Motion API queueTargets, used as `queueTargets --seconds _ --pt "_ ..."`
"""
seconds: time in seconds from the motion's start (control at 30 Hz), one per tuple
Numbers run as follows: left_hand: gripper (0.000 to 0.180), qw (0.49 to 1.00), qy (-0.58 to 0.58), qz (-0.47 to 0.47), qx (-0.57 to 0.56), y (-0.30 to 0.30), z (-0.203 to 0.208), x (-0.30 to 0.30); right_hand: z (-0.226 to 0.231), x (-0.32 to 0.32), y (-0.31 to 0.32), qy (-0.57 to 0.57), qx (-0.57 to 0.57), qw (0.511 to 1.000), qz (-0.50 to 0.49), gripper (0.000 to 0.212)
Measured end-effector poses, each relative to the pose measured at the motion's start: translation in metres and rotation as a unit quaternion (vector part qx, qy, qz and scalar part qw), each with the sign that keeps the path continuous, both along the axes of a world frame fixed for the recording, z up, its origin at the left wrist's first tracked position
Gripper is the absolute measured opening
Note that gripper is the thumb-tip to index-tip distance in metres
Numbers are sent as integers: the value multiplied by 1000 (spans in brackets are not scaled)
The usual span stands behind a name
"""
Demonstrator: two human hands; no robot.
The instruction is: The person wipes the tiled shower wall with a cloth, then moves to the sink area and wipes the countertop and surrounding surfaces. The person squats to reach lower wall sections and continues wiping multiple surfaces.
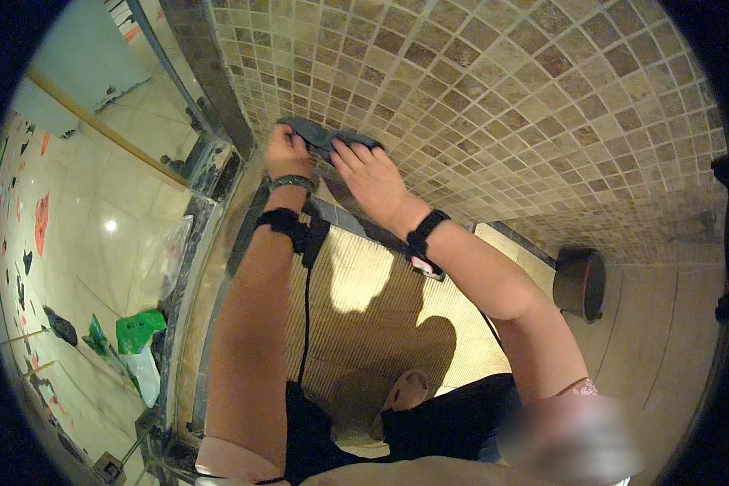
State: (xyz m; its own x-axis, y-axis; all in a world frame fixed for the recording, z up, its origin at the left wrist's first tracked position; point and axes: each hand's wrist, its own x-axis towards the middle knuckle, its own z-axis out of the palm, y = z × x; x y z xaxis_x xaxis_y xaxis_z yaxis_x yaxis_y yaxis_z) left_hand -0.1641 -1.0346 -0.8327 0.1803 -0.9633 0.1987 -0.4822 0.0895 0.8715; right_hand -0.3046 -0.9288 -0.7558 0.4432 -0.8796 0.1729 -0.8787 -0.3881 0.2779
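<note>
A dark grey-blue cloth is bunched against the lower part of the mosaic-tiled wall, near the corner at the far left. My left hand is closed on the cloth's left end, thumb and fingers pinching it. On its right part, the fingers of my right hand lie bent over the cloth and press it toward the tiles. Both arms reach forward, with a black strap on each wrist. The cloth partly hides the tiles behind it, and my fingertips are partly hidden in its folds.
A dark bucket stands at the right by the wall. Below my arms is a ribbed floor with shadows across it. A stone curb runs along the left; beyond it a green and white plastic bag and scattered scraps lie on pale tiles.
</note>
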Motion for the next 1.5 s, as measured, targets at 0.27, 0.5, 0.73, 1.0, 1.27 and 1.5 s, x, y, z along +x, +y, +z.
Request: queueTargets --seconds 0.27,0.5,0.73,1.0,1.27,1.5 --pt "18 997 18 -46 -64 -12 -112 20 -23 36 -33 176 71 980 67 43" --pt "14 977 79 -100 174 86 -93 -113 -40 -67 38 253 197 946 53 29" --pt "17 856 252 -207 400 165 -35 -210 14 -168 109 130 289 948 10 16" --pt "6 807 411 -161 393 166 86 -228 188 -149 112 217 223 949 49 24" --pt "14 864 396 -124 285 110 323 -146 374 -104 80 173 111 978 34 30" --pt "18 927 303 -117 186 48 494 -103 529 -77 45 163 -5 986 35 36"
